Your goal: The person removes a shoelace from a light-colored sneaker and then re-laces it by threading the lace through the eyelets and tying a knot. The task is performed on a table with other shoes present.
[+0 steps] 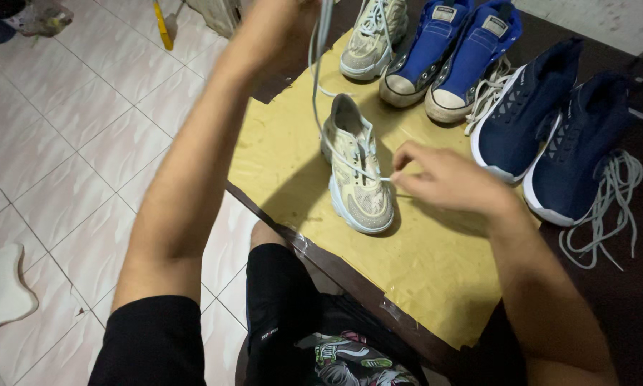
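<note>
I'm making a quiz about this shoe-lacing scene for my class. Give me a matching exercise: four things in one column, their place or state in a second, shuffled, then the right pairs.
Things:
1. beige sneaker
2. blue canvas high-tops
3. navy knit sneakers
4. left hand

Places or states:
A. raised high, pulling a lace upward
B. on the dark table, loose grey laces trailing beside them
C. on the yellow paper, lace end pinched by the right hand
D. at the far edge, white rubber toe caps facing the person

Pairs: 1-C, 2-D, 3-B, 4-A
</note>
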